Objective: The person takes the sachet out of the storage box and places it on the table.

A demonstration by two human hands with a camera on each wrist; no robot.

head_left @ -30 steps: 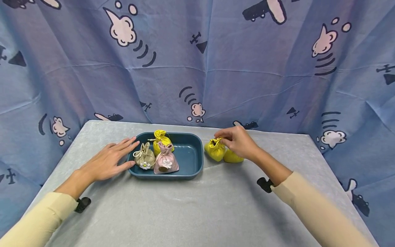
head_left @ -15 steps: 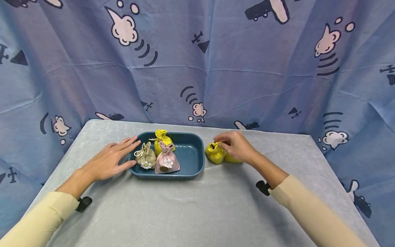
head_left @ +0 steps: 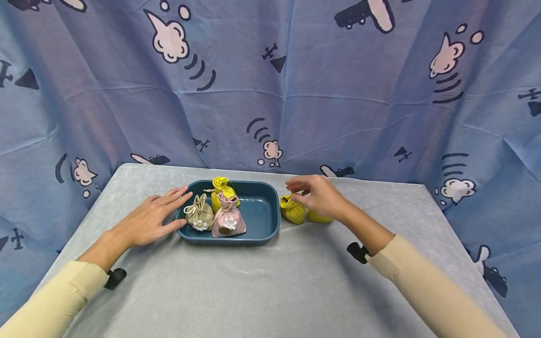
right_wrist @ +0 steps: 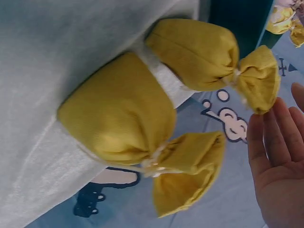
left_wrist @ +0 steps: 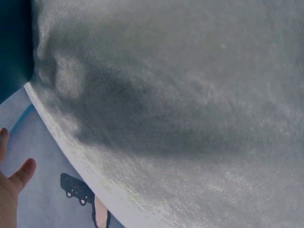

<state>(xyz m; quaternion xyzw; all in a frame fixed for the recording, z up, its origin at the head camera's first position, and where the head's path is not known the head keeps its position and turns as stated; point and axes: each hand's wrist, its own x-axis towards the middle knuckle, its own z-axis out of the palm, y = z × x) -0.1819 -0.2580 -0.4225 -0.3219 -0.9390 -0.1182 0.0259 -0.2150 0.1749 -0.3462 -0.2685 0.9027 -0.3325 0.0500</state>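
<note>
My left hand (head_left: 148, 218) lies with spread, straight fingers at the left end of a dark blue tray (head_left: 262, 240). Inside that tray sit a beige drawstring pouch (head_left: 199, 215), a pink pouch (head_left: 229, 223) with a white flower, and a yellow pouch (head_left: 220, 190) behind them. To the tray's right, two more yellow drawstring pouches stand on the table. My right hand (head_left: 319, 195) is over them, thumb and fingers apart. In the right wrist view, its extended fingertips are right at the gathered top of the left yellow pouch (right_wrist: 199, 54); the right yellow pouch (right_wrist: 118, 109) stands beside it.
A pale grey cloth covers the table (head_left: 236, 291). Behind it hangs a blue curtain (head_left: 236, 94) printed with planes and clouds, close along the table's back edge. The tray's right half shows its bare floor.
My right hand has gone from pinching the left yellow pouch's top to opened fingers just above it. That pouch has shifted slightly left, toward the tray. My left hand stays in place.
</note>
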